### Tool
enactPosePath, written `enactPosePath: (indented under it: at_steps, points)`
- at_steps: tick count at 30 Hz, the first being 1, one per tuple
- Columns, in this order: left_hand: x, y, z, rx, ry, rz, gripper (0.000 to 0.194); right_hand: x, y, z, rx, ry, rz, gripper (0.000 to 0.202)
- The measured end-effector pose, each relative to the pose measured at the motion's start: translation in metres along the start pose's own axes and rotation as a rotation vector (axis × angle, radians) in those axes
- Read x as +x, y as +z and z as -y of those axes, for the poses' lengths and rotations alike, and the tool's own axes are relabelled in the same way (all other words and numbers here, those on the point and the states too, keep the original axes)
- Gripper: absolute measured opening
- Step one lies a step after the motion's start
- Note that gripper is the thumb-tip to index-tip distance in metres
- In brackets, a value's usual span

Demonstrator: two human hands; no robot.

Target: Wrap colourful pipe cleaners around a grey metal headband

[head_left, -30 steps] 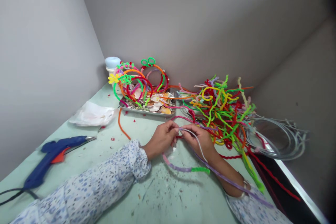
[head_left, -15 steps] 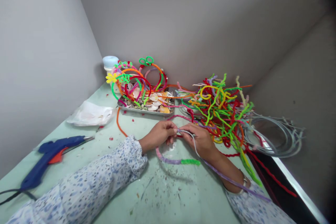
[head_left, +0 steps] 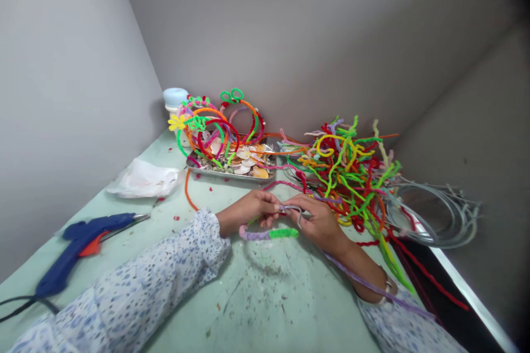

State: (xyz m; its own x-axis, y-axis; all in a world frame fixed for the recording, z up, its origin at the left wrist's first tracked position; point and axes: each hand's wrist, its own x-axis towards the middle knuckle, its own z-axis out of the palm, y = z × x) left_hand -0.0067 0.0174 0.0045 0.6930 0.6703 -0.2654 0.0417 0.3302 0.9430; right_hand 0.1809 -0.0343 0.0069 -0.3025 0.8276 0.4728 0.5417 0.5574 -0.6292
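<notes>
My left hand [head_left: 257,209] pinches a thin headband whose wrapped end [head_left: 259,235] curves below the fingers in pink, lilac and green fuzz. Close beside it, fingertips nearly meeting, my right hand [head_left: 317,219] is closed on a lilac pipe cleaner [head_left: 356,277]. That pipe cleaner trails under the right wrist and over the sleeve. A short bare grey length [head_left: 300,216] bends between the hands; whether it belongs to the band is hard to tell. The fingers hide the exact spot where lilac meets the band.
A metal tray [head_left: 232,176] of shells stands behind the hands, with decorated headbands [head_left: 215,121] on it. At right lie a heap of pipe cleaners [head_left: 348,171] and bare wire hoops [head_left: 439,215]. A blue glue gun [head_left: 78,248], plastic bag [head_left: 143,179] and lidded jar [head_left: 174,98] are at left.
The headband's green-tipped end has swung up and left, nearer my left hand. The grey length has drawn into a tighter bend by my right fingers. Both hands stay almost in place.
</notes>
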Motion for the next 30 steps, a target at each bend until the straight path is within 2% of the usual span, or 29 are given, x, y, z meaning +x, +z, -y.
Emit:
enactPosePath:
  at_steps: [5, 8, 13, 16, 19, 22, 24, 27, 30]
  points:
    - [-0.001, -0.004, -0.004, 0.019, -0.042, 0.053, 0.014, -0.001, 0.0, -0.001, -0.025, -0.05, 0.027, 0.024]
    - [-0.004, -0.005, -0.01, 0.043, -0.06, 0.051, 0.013, -0.002, 0.0, -0.001, -0.05, -0.074, 0.05, 0.025]
    - [-0.011, -0.003, -0.021, 0.071, -0.124, 0.12, 0.015, -0.003, 0.001, 0.002, -0.028, -0.106, 0.064, 0.022]
    - [-0.012, -0.001, -0.022, 0.005, -0.091, 0.108, 0.014, -0.001, 0.001, 0.003, 0.079, 0.02, 0.016, 0.017]
    - [-0.007, -0.001, -0.016, -0.132, -0.009, 0.08, 0.017, 0.001, 0.001, -0.002, 0.323, 0.295, -0.096, 0.021]
    - [0.001, -0.003, -0.009, -0.295, 0.141, -0.031, 0.02, 0.003, 0.003, -0.013, 0.641, 0.511, -0.173, 0.032]
    - [0.005, -0.004, -0.007, -0.361, 0.24, -0.089, 0.02, 0.004, 0.005, -0.019, 0.735, 0.61, -0.197, 0.033]
    - [0.007, -0.001, -0.006, -0.357, 0.303, -0.174, 0.025, 0.005, 0.007, -0.017, 0.693, 0.651, -0.177, 0.03]
    - [0.004, 0.006, -0.006, -0.304, 0.291, -0.23, 0.03, 0.007, 0.009, -0.005, 0.579, 0.586, -0.19, 0.025]
